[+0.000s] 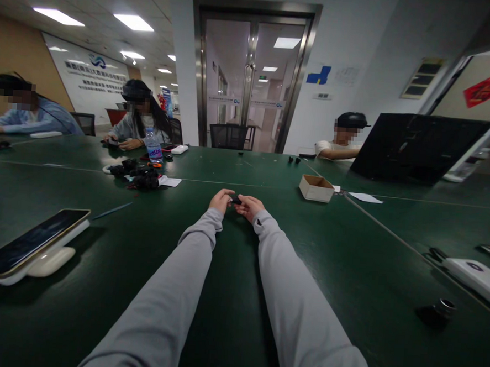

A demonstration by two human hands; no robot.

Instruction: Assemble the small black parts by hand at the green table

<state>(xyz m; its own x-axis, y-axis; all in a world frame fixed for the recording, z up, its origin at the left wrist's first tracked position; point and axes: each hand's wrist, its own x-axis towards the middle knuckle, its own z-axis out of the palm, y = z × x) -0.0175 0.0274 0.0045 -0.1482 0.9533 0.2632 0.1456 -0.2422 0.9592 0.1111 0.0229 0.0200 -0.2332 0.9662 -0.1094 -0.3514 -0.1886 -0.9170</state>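
Both of my arms, in grey sleeves, stretch forward over the dark green table (228, 315). Between my hands is a small black piece (236, 200) with a shiny bit at its left end; its exact kind is too small to make out. My right hand (251, 207) pinches the black body from the right. From the left, my left hand (220, 201) closes its fingers on the shiny end. The piece is held just above the tabletop, partly hidden by my fingertips.
Left: a phone (34, 242) on a white stand, a thin blue stick (112, 211), a black cluttered heap (140, 175), a bottle (153, 147). Right: an open cardboard box (316, 190), a monitor (417, 147), a black part with a metal ring (438, 313). Several people sit around.
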